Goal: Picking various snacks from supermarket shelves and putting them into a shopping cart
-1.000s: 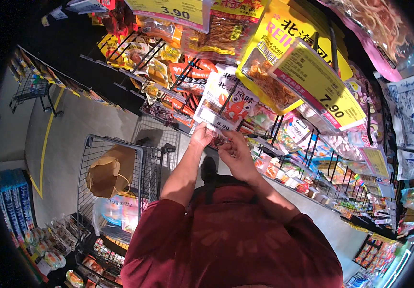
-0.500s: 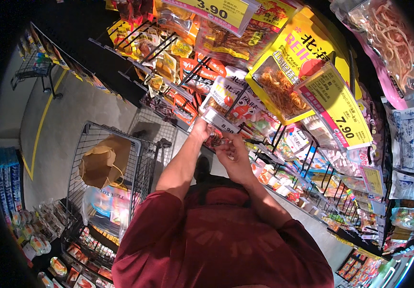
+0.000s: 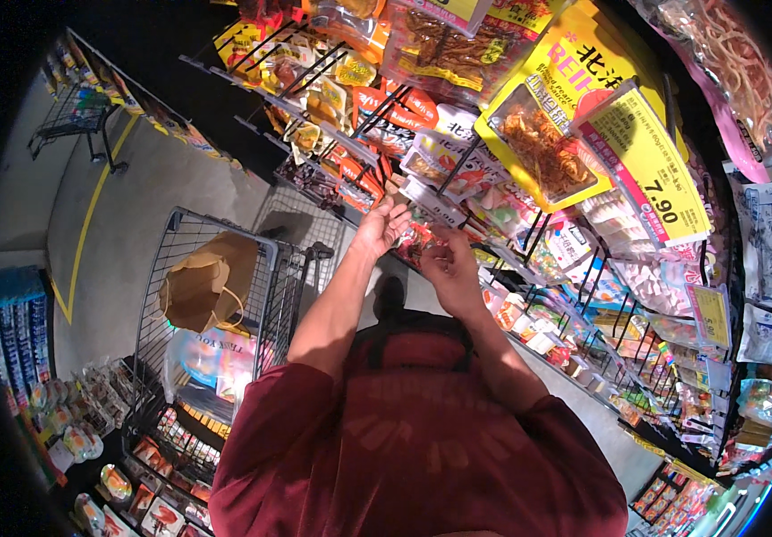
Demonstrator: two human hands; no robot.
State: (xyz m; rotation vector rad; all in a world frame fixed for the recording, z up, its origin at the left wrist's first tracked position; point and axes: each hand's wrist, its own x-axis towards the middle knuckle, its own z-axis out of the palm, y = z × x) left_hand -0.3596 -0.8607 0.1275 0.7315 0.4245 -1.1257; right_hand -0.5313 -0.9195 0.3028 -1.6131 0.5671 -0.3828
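My left hand (image 3: 382,227) is raised to the lower front of a snack rack, its fingers curled beside a white price tag holder (image 3: 432,200). Whatever those fingers grip is too small to make out. Just to its right, my right hand (image 3: 452,267) has loosely bent fingers with a gap between thumb and forefinger, and nothing plainly held. Small red packets (image 3: 416,237) show between the two hands. Above them hang a white snack packet (image 3: 454,163) and orange-red packets (image 3: 395,116) on metal hooks.
A shopping cart (image 3: 271,268) with a brown paper bag (image 3: 198,291) and a clear plastic bag (image 3: 212,362) stands at my left. Large yellow snack bags (image 3: 542,134) and a yellow price card (image 3: 650,170) jut out at upper right. Another cart (image 3: 73,125) is farther off.
The rack and cart have shifted right in view. My left hand has risen slightly beside the tag holder, and my right hand has moved a little right, fingers still bent.
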